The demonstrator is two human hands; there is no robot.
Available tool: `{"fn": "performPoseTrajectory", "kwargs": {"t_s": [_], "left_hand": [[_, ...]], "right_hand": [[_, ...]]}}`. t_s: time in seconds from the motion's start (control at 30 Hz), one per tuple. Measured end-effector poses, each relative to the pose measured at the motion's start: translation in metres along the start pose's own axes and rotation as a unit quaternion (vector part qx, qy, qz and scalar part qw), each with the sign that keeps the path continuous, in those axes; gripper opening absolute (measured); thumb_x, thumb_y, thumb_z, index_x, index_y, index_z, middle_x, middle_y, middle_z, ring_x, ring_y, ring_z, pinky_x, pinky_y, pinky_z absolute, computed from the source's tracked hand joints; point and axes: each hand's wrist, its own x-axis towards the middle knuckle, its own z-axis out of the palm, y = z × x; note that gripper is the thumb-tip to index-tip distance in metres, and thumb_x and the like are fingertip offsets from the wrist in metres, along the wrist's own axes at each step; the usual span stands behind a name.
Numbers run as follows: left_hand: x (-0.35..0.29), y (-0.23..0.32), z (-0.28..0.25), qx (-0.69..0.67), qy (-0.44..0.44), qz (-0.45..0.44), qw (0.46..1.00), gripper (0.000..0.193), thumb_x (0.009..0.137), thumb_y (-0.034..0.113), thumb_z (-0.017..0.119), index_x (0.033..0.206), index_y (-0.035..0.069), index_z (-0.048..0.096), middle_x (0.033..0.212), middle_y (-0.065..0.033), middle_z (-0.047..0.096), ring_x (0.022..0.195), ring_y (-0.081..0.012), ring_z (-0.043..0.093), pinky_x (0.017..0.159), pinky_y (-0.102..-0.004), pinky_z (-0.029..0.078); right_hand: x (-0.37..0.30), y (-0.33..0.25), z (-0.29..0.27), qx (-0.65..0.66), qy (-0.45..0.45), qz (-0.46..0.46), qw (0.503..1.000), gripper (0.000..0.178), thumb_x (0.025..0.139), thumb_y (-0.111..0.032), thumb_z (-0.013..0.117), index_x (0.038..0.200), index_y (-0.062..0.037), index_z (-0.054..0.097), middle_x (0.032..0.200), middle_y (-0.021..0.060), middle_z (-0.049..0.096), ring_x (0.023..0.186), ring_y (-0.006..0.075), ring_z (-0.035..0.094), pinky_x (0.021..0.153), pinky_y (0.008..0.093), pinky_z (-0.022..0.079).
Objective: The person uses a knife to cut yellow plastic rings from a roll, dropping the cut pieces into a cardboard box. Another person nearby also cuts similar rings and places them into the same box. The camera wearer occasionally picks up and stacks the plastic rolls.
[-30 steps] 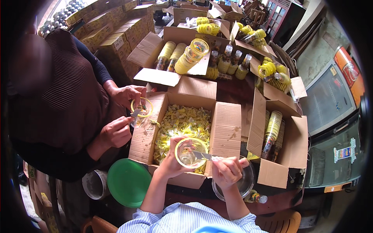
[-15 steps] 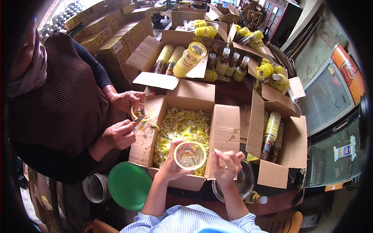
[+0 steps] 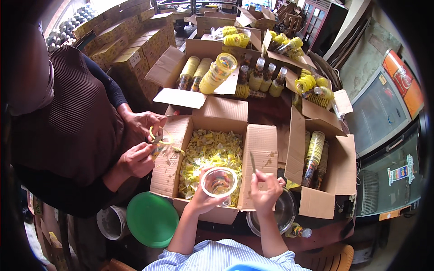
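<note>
My left hand (image 3: 201,200) is wrapped round a clear plastic cup (image 3: 227,191), its mouth tilted up toward me. Between the fingers of my right hand (image 3: 266,190) a thin knife (image 3: 252,161) stands upright, apart from the cup. Under the cup is an open cardboard box (image 3: 222,108) filled with yellow and clear plastic scraps (image 3: 210,147). At the left, a co-worker's hands (image 3: 138,158) hold another clear cup with a yellow ring (image 3: 163,135) at its rim and a small blade against it.
Beyond the box, cartons hold stacked yellow-rimmed cups (image 3: 219,74) and bottles (image 3: 267,77). Another carton (image 3: 341,158) of cup stacks stands at the right. A clear round bowl (image 3: 289,217) and a lying bottle (image 3: 298,231) are near my right forearm; a green basin (image 3: 151,220) is at the left.
My right hand has turned so the knife points up and shows clearly. The cup has tilted slightly in my left hand, and its rim looks paler. The co-worker's yellow ring has shifted at the rim.
</note>
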Motion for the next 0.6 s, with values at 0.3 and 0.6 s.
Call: {"fn": "performPoseTrajectory", "kwargs": {"t_s": [0.3, 0.6], "left_hand": [[-0.015, -0.008, -0.009, -0.125, -0.001, -0.061, 0.990, 0.048, 0.078, 0.016, 0.063, 0.118, 0.003, 0.040, 0.112, -0.0073, 0.046, 0.102, -0.0156, 0.048, 0.086, -0.0319, 0.041], [-0.013, 0.008, -0.008, -0.143, -0.020, -0.111, 0.983, 0.046, 0.080, 0.019, 0.060, 0.118, 0.001, 0.042, 0.103, -0.0064, 0.055, 0.094, -0.0136, 0.054, 0.080, -0.0288, 0.045]], "right_hand": [[-0.050, 0.078, -0.009, -0.093, -0.217, 0.130, 0.963, 0.034, 0.063, -0.017, 0.074, 0.095, -0.0097, 0.065, 0.075, 0.0028, 0.063, 0.071, 0.0172, 0.059, 0.079, 0.0368, 0.030], [0.014, -0.027, -0.019, 0.024, -0.084, -0.195, 0.977, 0.028, 0.064, -0.020, 0.075, 0.090, -0.0197, 0.066, 0.084, -0.0045, 0.056, 0.078, 0.0119, 0.051, 0.075, 0.0318, 0.027]]}}
